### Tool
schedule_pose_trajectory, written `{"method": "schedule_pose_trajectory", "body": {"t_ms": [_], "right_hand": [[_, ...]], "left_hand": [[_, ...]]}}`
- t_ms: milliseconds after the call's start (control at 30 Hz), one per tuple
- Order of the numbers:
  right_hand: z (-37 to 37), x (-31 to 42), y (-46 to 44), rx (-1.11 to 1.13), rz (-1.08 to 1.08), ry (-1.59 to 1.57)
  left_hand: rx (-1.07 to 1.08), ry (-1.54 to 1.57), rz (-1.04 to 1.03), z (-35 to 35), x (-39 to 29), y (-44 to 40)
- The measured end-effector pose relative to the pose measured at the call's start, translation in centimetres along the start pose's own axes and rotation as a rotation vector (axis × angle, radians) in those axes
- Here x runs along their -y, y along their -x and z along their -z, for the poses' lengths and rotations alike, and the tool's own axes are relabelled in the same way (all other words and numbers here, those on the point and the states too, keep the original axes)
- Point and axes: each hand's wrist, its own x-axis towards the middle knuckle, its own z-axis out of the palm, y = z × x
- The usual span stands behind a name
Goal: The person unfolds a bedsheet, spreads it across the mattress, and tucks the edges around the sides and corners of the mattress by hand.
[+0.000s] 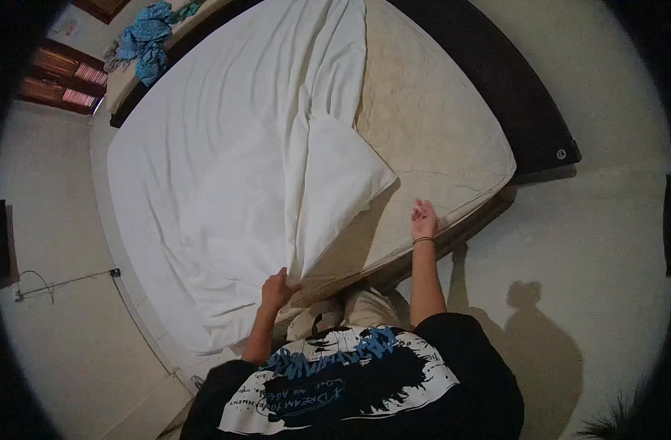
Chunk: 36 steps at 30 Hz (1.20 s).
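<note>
A white bed sheet (225,161) covers the left part of the mattress (431,110). Its edge is bunched in long folds, and one corner flap points right over the bare beige quilted surface. My left hand (277,291) is closed at the near edge of the mattress, gripping the sheet where the folds come down. My right hand (423,218) hovers over or rests on the bare mattress near its front edge, fingers loosely apart and holding nothing; contact is unclear. A thin band circles that wrist.
A dark headboard (508,88) runs along the right side of the bed. Crumpled blue cloth (148,37) lies on a ledge at the far left. Wooden shutters (64,77) are behind it. A cable (141,326) runs along the left wall.
</note>
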Motion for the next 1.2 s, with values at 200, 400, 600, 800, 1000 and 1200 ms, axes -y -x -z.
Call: {"method": "schedule_pose_trajectory", "body": {"t_ms": [200,400,600,800,1000,1200], "right_hand": [[4.3,-10.4,2.1,-0.053,-0.341,0.376],[2.2,-13.4,2.9,-0.054,-0.386,0.538],[-4.0,-16.1,-3.6,-0.070,-0.192,0.579],[-4.2,-18.0,-11.2,-0.010,-0.269,0.601],[-2.5,-18.1,-14.2,-0.619,0.285,1.151],[1.0,-18.0,-12.7,-0.208,-0.047,1.408]], "left_hand": [[0.115,-0.104,0.105,-11.2,10.0,-3.0],[0.200,-0.106,0.050,-13.8,13.8,-4.6],[0.307,-0.132,0.197,-12.0,12.8,-6.3],[0.225,-0.161,0.178,-11.9,16.7,-7.2],[0.213,-0.252,0.326,-9.7,20.4,-8.7],[0.053,-0.273,0.466,-8.5,27.1,-8.7]]}}
